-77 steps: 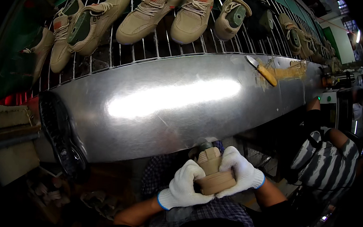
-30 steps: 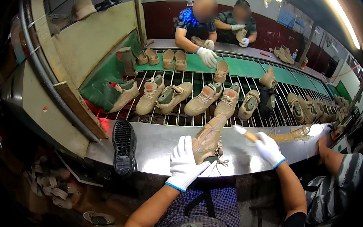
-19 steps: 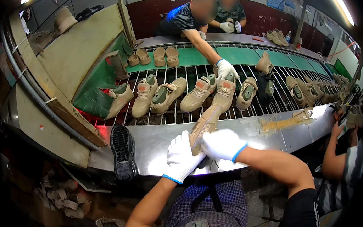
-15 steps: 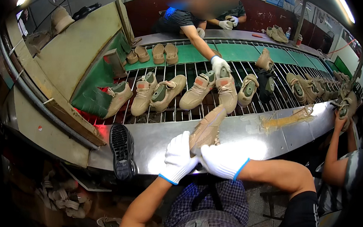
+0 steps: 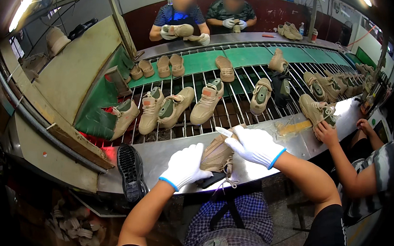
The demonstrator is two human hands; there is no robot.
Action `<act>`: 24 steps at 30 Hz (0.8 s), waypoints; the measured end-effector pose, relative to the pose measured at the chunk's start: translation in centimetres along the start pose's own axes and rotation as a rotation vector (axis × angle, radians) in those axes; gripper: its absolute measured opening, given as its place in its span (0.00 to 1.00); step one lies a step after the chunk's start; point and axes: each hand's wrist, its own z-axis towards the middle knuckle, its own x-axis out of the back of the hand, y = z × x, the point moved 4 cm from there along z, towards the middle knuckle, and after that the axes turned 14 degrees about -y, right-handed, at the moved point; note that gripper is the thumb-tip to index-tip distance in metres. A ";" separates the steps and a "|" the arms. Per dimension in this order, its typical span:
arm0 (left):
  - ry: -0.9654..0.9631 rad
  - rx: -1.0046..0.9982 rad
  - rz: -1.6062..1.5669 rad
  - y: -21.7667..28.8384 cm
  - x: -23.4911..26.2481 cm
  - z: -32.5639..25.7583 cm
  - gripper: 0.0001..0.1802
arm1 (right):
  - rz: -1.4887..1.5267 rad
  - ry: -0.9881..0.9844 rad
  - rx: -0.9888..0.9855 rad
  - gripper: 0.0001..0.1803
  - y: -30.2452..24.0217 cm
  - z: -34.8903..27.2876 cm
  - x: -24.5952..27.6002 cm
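Observation:
My left hand (image 5: 183, 166), in a white knit glove with a blue cuff, grips the left side of a beige shoe (image 5: 217, 152). The shoe is tilted over the metal ledge, its loose lace (image 5: 228, 182) hanging at the near side. My right hand (image 5: 257, 147), gloved alike, is closed at the shoe's far upper end. A short pale piece juts from its fingertips; whether it is a tool or a glove finger I cannot tell. A black shoe (image 5: 131, 169) lies sole up on the ledge to the left.
Beige shoes (image 5: 205, 102) stand on a rack of metal bars (image 5: 234, 105) beyond the ledge (image 5: 159, 150). Tan soles (image 5: 225, 68) sit on the green belt (image 5: 200, 64). Two people work across the rack; one holds a shoe (image 5: 181, 30). At right another person handles a shoe (image 5: 313, 110).
My right hand has moved from the shoe's near end to its far end. The person across has lifted a shoe off the rack. The right-hand person's shoe is now over the ledge.

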 end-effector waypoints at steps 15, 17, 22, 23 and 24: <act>0.013 -0.159 0.015 -0.8 -1.6 -2.6 0.60 | 0.754 0.228 -0.159 0.24 5.5 -5.1 -8.0; -0.053 -0.207 0.030 0.0 -1.1 -2.4 0.61 | 0.462 0.499 -0.579 0.25 12.7 -6.5 -13.3; 0.164 -0.181 0.041 6.7 0.6 3.4 0.53 | 0.376 0.362 -0.438 0.22 11.4 -5.5 -12.9; 0.089 -0.117 0.076 7.3 0.1 6.0 0.49 | 0.300 0.511 -0.349 0.22 11.4 -5.8 -13.0; -0.010 -0.051 0.101 7.8 0.0 7.7 0.41 | 0.336 0.508 -0.355 0.22 11.4 -5.8 -13.1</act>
